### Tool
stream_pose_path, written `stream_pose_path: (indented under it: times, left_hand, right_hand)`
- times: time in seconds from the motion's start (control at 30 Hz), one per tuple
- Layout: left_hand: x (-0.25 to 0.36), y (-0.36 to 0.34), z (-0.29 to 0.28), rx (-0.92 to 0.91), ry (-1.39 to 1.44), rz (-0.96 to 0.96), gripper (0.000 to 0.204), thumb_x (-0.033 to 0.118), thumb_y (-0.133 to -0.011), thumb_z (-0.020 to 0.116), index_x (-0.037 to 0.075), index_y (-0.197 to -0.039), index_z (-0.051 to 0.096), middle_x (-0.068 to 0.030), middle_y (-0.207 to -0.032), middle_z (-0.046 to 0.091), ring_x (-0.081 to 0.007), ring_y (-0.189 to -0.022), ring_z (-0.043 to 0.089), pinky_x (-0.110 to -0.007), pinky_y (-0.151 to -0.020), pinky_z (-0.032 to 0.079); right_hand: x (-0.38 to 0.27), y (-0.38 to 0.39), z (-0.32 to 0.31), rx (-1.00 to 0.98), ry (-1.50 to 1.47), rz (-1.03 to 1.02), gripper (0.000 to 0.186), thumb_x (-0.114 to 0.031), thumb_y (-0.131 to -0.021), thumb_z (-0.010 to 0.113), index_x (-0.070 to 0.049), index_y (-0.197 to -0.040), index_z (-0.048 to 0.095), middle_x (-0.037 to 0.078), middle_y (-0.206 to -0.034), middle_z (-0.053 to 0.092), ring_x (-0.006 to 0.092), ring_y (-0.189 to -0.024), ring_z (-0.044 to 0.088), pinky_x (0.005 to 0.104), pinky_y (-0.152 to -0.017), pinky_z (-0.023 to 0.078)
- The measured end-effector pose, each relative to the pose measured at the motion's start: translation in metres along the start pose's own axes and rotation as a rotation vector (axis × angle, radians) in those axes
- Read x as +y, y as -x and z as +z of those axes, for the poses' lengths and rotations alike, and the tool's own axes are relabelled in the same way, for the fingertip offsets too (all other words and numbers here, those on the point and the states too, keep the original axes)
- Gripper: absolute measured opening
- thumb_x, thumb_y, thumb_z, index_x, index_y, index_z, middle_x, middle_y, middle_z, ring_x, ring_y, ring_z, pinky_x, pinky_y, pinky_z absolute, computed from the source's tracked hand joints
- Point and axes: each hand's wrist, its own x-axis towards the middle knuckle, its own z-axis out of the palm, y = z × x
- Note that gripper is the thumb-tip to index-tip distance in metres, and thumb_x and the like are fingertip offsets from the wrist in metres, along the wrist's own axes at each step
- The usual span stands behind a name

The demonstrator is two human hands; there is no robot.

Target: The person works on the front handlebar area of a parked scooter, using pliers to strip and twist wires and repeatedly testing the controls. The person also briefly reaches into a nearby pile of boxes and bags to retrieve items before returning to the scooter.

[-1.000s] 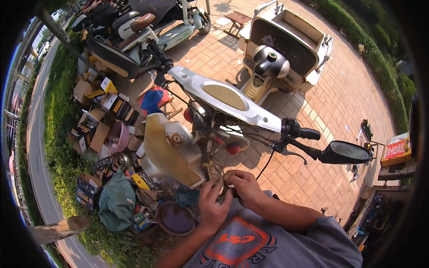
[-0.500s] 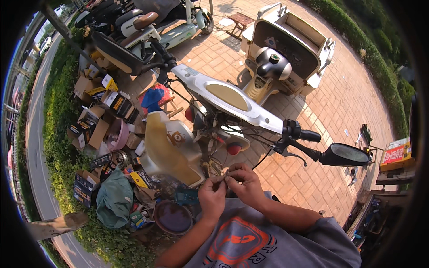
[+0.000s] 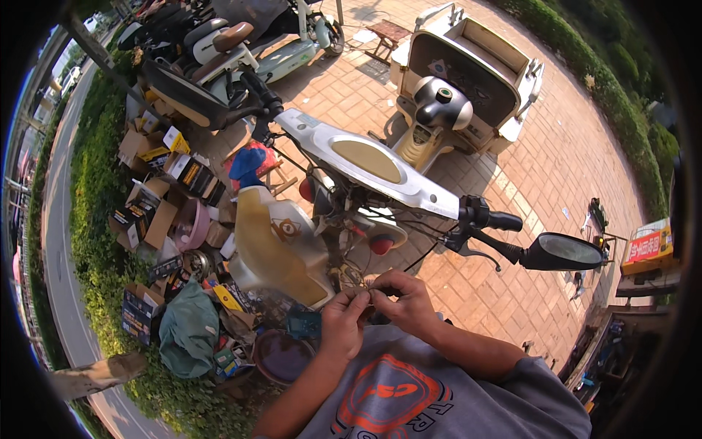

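My left hand (image 3: pixel 342 320) and my right hand (image 3: pixel 406 301) meet in front of my chest, thumbs and forefingers pinched together. Thin wires (image 3: pixel 349 276) run from the scooter's open front to my fingertips, which close on them; the exact spot gripped is mostly hidden. Just beyond stands the scooter with a silver handlebar cover (image 3: pixel 433 196), loose cables showing beneath it. Its cream front panel (image 3: pixel 267 245) sits left of the wires, tilted. To the right are the black handgrip (image 3: pixel 504 221) and brake lever (image 3: pixel 482 256).
A mirror (image 3: pixel 564 252) juts out at right. On the left lie cardboard boxes (image 3: pixel 157 223), a pink basin (image 3: pixel 192 227), a green bag (image 3: pixel 189 329) and a brown basin (image 3: pixel 284 355). A three-wheeler (image 3: pixel 468 80) and parked scooters (image 3: pixel 285 58) stand farther back on the brick paving.
My hands stay pinched together at nearly the same place, the right fingers shifting slightly. The view has moved a little, so the scooter appears slightly farther left.
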Motion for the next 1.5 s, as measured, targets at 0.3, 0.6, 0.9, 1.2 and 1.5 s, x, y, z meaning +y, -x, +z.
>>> stream_pose_path:
  times: [0.3, 0.6, 0.9, 1.2, 1.5]
  left_hand:
    - [0.006, -0.001, 0.003, -0.110, 0.072, -0.049, 0.020, 0.015, -0.094, 0.057, 0.006, -0.111, 0.057, -0.0035, -0.106, 0.061, -0.0145, -0.096, 0.056, -0.032, -0.083, 0.043]
    - [0.020, 0.006, 0.021, -0.157, 0.231, -0.089, 0.018, 0.014, -0.095, 0.053, 0.007, -0.110, 0.057, -0.0043, -0.106, 0.060, -0.0182, -0.095, 0.056, -0.040, -0.087, 0.045]
    - [-0.001, 0.001, 0.012, -0.081, -0.116, 0.056, 0.010, 0.011, -0.094, 0.056, 0.003, -0.100, 0.058, -0.0021, -0.081, 0.057, -0.0085, -0.065, 0.047, -0.023, -0.059, 0.039]
    - [0.015, 0.003, 0.023, -0.026, -0.142, -0.002, 0.007, 0.008, -0.092, 0.059, 0.001, -0.094, 0.062, -0.0011, -0.075, 0.057, -0.0075, -0.061, 0.046, -0.021, -0.055, 0.036]
    - [0.015, 0.003, 0.023, -0.023, -0.674, 0.288, 0.012, 0.004, -0.090, 0.059, -0.003, -0.098, 0.065, -0.0044, -0.086, 0.061, -0.0114, -0.070, 0.057, -0.022, -0.065, 0.046]
  right_hand:
    - [-0.024, -0.025, -0.017, -0.327, -0.306, 0.199, 0.022, -0.017, -0.093, 0.060, 0.003, -0.101, 0.064, 0.005, -0.086, 0.066, 0.0115, -0.079, 0.061, 0.0263, -0.071, 0.050]
    - [-0.007, -0.004, -0.023, -0.154, 0.108, 0.165, 0.017, -0.014, -0.090, 0.063, 0.002, -0.093, 0.063, 0.010, -0.079, 0.064, 0.0129, -0.071, 0.061, 0.0293, -0.062, 0.049]
    - [-0.034, 0.001, -0.036, -0.075, 0.575, -0.511, 0.021, -0.006, -0.073, 0.069, -0.006, -0.093, 0.064, 0.008, -0.087, 0.060, 0.0271, -0.075, 0.060, 0.0365, -0.064, 0.048]
    - [-0.021, -0.008, -0.034, -0.149, 0.693, -0.655, 0.029, -0.007, -0.067, 0.069, -0.007, -0.096, 0.064, 0.005, -0.086, 0.059, 0.0249, -0.077, 0.058, 0.0364, -0.067, 0.046]
    - [-0.024, -0.003, -0.020, -0.073, 0.545, -0.303, 0.006, -0.001, -0.078, 0.061, -0.002, -0.081, 0.056, 0.008, -0.070, 0.053, 0.0236, -0.058, 0.052, 0.0357, -0.054, 0.044]
